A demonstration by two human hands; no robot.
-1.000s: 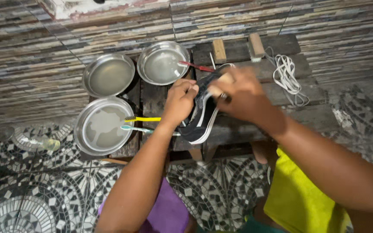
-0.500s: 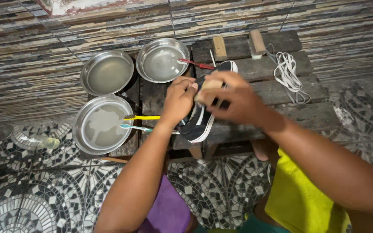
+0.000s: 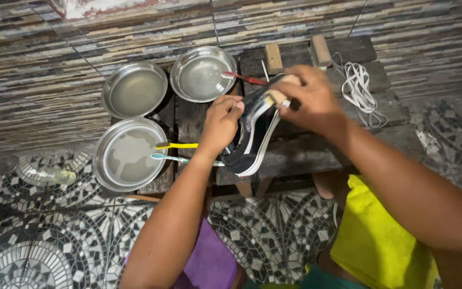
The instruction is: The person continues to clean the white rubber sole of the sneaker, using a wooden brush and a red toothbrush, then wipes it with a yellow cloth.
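A black sneaker with white stripes and a white sole (image 3: 252, 136) rests tilted on a dark wooden table (image 3: 306, 155). My left hand (image 3: 221, 123) grips its upper edge from the left. My right hand (image 3: 314, 99) holds a wooden-backed brush (image 3: 278, 96) pressed against the toe end of the shoe. A yellow toothbrush (image 3: 180, 145) and a teal toothbrush (image 3: 169, 158) lie with their heads over the rim of the nearest metal pan (image 3: 126, 155), just left of my left hand.
Two more round metal pans (image 3: 135, 88) (image 3: 203, 72) hold cloudy water; a red toothbrush (image 3: 244, 78) rests on the right one. White laces (image 3: 356, 88) lie at the table's right. Two wooden blocks (image 3: 274, 58) stand at the back. A plastic bottle (image 3: 44, 174) lies on the mosaic floor.
My right hand with the brush has shifted back and forth along the shoe's toe end. The left hand keeps its hold on the shoe.
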